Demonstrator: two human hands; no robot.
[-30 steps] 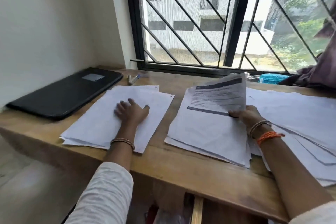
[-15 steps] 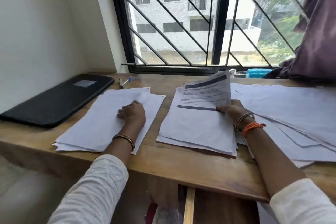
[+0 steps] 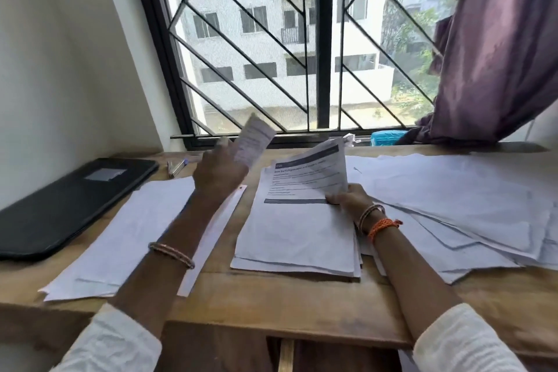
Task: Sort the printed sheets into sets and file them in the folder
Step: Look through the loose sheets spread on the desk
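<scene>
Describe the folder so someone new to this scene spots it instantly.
Start at the barred window, then drop to the wooden desk beneath it. The folder lies closed at the desk's far left, against the wall: the only black, slab-like item, beside white paper stacks.

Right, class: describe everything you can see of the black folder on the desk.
The folder is flat, black and closed, with rounded corners and a pale rectangular label on its cover. It looks like smooth plastic or leatherette. It lies at the desk's left end beside the wall, left of the nearest paper pile. Neither hand touches it.
</scene>
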